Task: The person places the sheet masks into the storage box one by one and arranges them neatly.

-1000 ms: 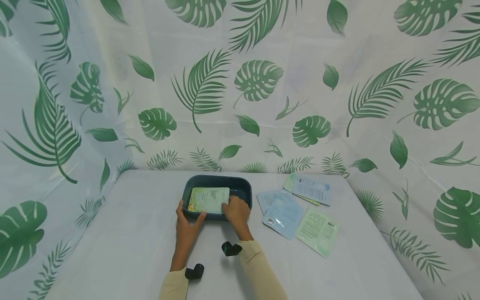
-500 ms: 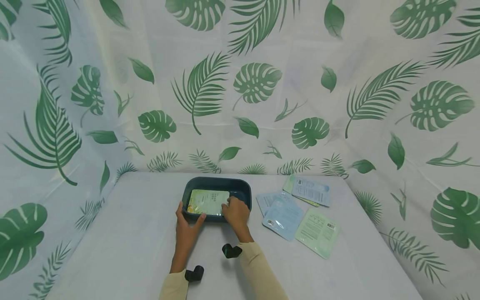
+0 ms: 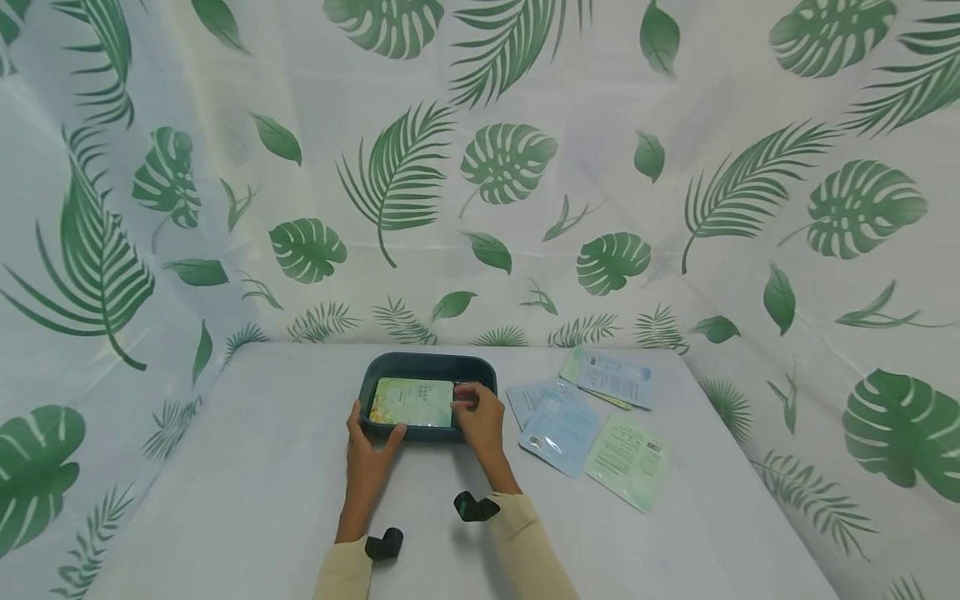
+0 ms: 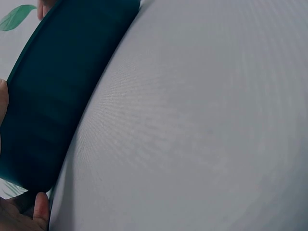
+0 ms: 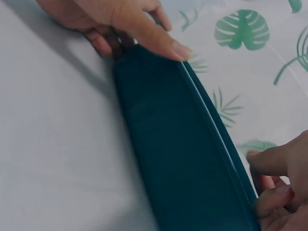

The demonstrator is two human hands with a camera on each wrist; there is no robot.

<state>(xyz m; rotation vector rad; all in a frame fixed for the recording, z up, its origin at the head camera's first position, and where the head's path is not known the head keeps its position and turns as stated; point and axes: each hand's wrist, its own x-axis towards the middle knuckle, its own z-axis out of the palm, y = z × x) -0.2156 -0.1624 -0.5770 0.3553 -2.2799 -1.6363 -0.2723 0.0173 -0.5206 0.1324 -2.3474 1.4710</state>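
Note:
A dark teal rectangular bin [image 3: 427,362] sits at the middle of the table. Inside lies a light green sheet-mask packet [image 3: 411,402] with yellow flowers at one corner. My left hand [image 3: 367,454] grips the bin's near left corner. In the right wrist view its thumb [image 5: 180,50] lies on the rim, with fingers around the end wall. My right hand [image 3: 482,421] reaches over the bin's near right side, fingers bent at the packet's right edge. The bin's wall hides part of that side in the wrist views, so whether the fingers pinch something I cannot tell.
Right of the bin, several blue and green packets lie loosely overlapped: a blue one [image 3: 561,429], a green one [image 3: 627,461] nearer me, and another blue packet [image 3: 618,379] at the back. A leaf-print curtain [image 3: 517,275] surrounds the white table [image 3: 262,467].
My right hand has turned and drawn up slightly at the packet's right edge, its wrist shifting right. My left hand keeps its hold on the bin, and the view has moved a little.

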